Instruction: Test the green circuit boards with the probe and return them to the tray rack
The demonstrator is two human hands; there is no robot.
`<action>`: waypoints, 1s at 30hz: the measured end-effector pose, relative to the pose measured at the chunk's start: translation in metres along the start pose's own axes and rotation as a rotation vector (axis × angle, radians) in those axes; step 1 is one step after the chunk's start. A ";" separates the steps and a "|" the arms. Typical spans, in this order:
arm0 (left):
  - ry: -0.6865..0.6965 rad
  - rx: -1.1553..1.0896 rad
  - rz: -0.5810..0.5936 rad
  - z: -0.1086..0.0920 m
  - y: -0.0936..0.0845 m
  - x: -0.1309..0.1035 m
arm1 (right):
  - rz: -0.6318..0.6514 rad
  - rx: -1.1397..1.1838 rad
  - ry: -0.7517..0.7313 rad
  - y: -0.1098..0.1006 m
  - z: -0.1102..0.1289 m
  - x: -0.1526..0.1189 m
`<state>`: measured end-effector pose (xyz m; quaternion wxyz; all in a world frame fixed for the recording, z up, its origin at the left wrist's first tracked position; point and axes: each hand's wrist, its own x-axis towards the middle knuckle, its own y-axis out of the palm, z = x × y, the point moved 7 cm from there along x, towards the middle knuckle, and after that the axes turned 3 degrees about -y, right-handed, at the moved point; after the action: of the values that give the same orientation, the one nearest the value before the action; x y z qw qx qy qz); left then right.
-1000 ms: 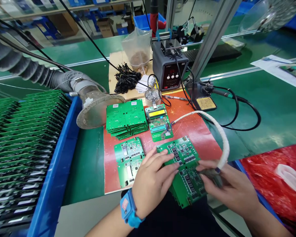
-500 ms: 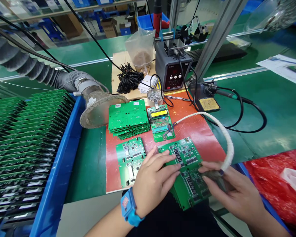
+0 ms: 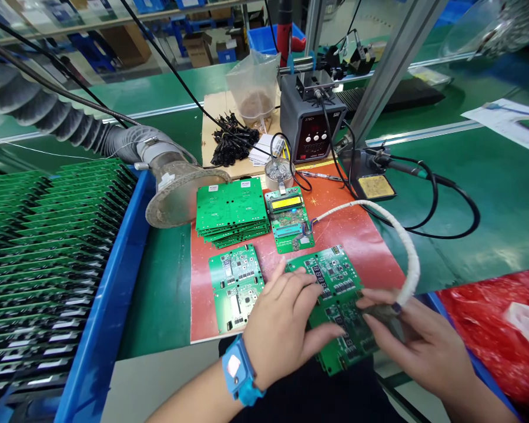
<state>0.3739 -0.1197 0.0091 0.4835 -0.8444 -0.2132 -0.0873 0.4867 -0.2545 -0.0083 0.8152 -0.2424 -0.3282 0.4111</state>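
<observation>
In front of me lies a green circuit board (image 3: 341, 267) with black digit displays, at an angle on top of more boards. My left hand (image 3: 282, 317), a blue wristband behind it, rests over the board's left side, thumb stretched out across the lower display. My right hand (image 3: 423, 335) pinches the connector end of a white-wrapped cable (image 3: 408, 241) at the board's right edge; whether its tip touches the board is hidden. The cable runs to a small tester board (image 3: 288, 229) with a lit yellow screen. Another two-part circuit board (image 3: 233, 276) lies to the left.
A stack of green boards (image 3: 231, 205) stands beside a fume-extractor hood (image 3: 180, 200). At left, a blue bin (image 3: 110, 288) holds rows of boards. Behind are a soldering station (image 3: 317, 126), black leads (image 3: 233, 141) and an iron stand (image 3: 374, 185). Red plastic (image 3: 498, 329) lies at right.
My left hand has shifted slightly, its fingers drawing back off the upper display and its thumb swinging out over the lower one. The right hand stays nearly still with the connector.
</observation>
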 end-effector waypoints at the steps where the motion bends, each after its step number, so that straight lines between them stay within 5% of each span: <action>1: 0.001 0.006 -0.003 -0.002 0.001 0.001 | 0.000 -0.004 0.002 0.000 0.000 0.000; 14: -0.118 0.300 0.277 -0.016 0.034 0.003 | 0.029 -0.039 -0.019 0.001 0.001 0.001; 30: -0.250 0.303 0.502 -0.017 0.042 0.012 | 0.038 -0.052 -0.054 0.001 0.006 0.003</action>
<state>0.4042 -0.1500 -0.0109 0.5803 -0.7933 -0.0665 0.1719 0.4833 -0.2505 -0.0035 0.7916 -0.2584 -0.3559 0.4242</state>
